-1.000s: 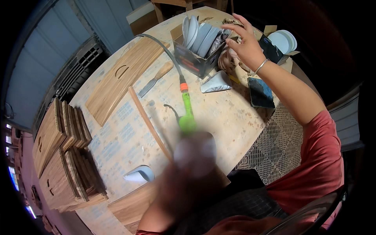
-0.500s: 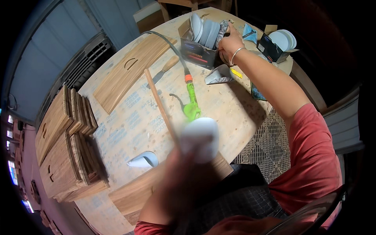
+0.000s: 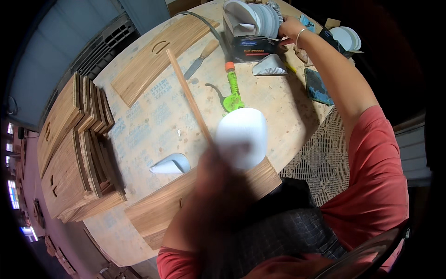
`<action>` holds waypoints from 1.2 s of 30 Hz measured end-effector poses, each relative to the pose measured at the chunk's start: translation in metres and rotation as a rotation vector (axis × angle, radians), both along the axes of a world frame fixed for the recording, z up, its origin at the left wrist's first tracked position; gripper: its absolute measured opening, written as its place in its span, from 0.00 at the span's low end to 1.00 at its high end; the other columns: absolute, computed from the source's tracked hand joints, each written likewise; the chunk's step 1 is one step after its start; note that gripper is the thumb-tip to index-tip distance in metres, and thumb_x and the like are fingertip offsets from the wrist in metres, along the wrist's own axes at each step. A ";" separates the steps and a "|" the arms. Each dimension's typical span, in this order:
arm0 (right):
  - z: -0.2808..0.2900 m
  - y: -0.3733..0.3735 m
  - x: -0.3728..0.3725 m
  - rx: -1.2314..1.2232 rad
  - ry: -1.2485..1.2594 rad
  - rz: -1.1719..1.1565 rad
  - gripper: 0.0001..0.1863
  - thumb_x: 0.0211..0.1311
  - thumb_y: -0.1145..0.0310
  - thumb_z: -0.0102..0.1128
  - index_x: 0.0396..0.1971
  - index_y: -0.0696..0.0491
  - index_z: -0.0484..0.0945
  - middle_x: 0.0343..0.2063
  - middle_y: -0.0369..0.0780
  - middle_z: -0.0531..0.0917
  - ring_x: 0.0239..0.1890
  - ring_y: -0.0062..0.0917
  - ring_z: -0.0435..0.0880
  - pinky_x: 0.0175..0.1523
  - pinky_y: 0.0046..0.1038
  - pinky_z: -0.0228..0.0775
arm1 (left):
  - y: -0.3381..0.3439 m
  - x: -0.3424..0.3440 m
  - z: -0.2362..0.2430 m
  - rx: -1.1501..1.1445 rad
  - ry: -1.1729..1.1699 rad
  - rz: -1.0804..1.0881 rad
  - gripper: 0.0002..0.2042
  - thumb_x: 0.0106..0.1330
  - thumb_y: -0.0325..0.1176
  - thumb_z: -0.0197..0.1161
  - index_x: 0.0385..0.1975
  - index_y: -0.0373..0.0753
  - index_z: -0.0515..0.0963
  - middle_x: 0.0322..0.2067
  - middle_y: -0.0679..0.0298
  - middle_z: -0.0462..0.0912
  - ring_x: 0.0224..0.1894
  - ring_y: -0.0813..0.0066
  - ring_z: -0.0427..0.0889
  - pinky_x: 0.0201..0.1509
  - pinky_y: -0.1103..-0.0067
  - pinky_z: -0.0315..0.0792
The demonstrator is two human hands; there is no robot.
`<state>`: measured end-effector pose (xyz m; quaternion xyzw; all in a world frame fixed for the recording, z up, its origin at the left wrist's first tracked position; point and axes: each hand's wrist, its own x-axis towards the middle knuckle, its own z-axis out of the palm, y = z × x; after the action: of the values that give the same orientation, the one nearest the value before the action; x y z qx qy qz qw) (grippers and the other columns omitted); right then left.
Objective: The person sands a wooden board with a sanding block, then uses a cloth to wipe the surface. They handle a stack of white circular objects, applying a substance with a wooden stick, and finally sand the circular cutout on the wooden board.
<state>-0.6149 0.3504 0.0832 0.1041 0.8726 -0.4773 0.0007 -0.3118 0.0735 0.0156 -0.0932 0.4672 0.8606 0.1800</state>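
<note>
One disc (image 3: 244,130) is gripped by left fingers (image 3: 235,154); at one box (image 3: 255,49), right fingers' (image 3: 284,30) hold is unclear.

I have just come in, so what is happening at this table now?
A person's left hand, blurred, holds a white disc, and a thin wooden stick runs to that hand. The right hand is at the right side of an open box of discs; whether it grips anything is unclear. A wooden board lies at the near edge of the table, and a green tool lies farther back.
</note>
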 end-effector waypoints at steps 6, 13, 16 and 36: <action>-0.007 0.022 0.012 0.165 0.319 -0.047 0.23 0.57 0.78 0.56 0.55 0.50 0.73 0.39 0.36 0.81 0.39 0.24 0.81 0.44 0.31 0.77 | 0.000 -0.003 -0.004 0.054 0.084 -0.022 0.11 0.70 0.33 0.56 0.47 0.36 0.74 0.33 0.69 0.79 0.23 0.88 0.70 0.22 0.89 0.61; -0.010 -0.058 0.186 -0.168 0.279 0.459 0.25 0.49 0.62 0.71 0.46 0.56 0.74 0.39 0.40 0.80 0.44 0.28 0.79 0.47 0.27 0.72 | 0.008 0.002 0.008 0.124 0.046 0.024 0.12 0.69 0.33 0.55 0.50 0.38 0.72 0.32 0.70 0.78 0.21 0.88 0.66 0.21 0.89 0.59; -0.015 -0.067 0.236 0.183 0.086 0.615 0.19 0.52 0.64 0.71 0.41 0.55 0.76 0.32 0.39 0.80 0.33 0.18 0.77 0.40 0.21 0.71 | 0.016 -0.003 0.019 -0.070 -0.024 -0.058 0.19 0.68 0.33 0.56 0.56 0.34 0.67 0.43 0.62 0.78 0.36 0.79 0.75 0.37 0.82 0.70; 0.029 0.279 0.081 0.172 0.635 -0.565 0.15 0.67 0.70 0.51 0.52 0.54 0.75 0.37 0.40 0.83 0.23 0.20 0.82 0.34 0.20 0.76 | 0.000 0.012 -0.036 -0.151 0.170 -0.082 0.10 0.70 0.35 0.55 0.32 0.35 0.71 0.16 0.67 0.69 0.13 0.84 0.59 0.17 0.85 0.53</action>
<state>-0.5337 0.6299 0.1120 0.1866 0.8032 -0.3926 -0.4072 -0.2997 0.0733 -0.0204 -0.0141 0.5477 0.8197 0.1673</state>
